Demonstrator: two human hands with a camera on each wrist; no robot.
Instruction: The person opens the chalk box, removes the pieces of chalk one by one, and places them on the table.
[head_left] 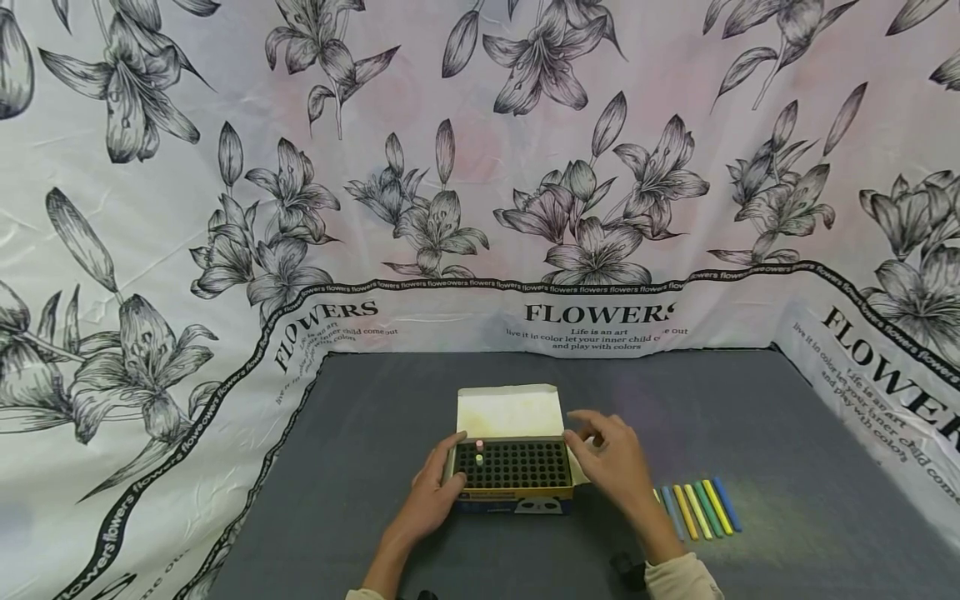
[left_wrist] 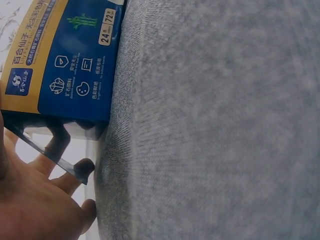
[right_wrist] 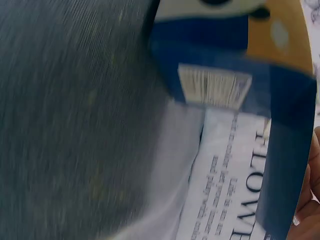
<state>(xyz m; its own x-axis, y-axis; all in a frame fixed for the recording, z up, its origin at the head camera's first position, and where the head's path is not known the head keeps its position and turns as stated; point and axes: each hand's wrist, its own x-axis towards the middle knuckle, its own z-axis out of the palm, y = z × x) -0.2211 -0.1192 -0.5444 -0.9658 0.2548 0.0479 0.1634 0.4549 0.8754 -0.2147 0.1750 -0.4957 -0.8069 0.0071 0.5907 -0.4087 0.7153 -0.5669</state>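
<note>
An open blue-and-yellow chalk box [head_left: 513, 492] sits on the grey table, its pale lid [head_left: 510, 413] raised at the back. Inside is a black insert [head_left: 525, 463] full of round holes. A pink chalk [head_left: 480, 445] and a pale green chalk [head_left: 479, 459] stand near its left end. My left hand [head_left: 427, 500] grips the box's left end, thumb at the front and fingers toward the back. By the right rear corner is my right hand [head_left: 617, 460], thumb and forefinger apart, beside the side flap [right_wrist: 290, 150]. That flap partly hides its fingers in the right wrist view.
Several chalk sticks [head_left: 702, 509], in blue, orange, yellow and green, lie in a row right of the box. A small black object [head_left: 628, 572] lies near the right sleeve. Flower-printed cloth [head_left: 600, 333] borders the table at the back and sides.
</note>
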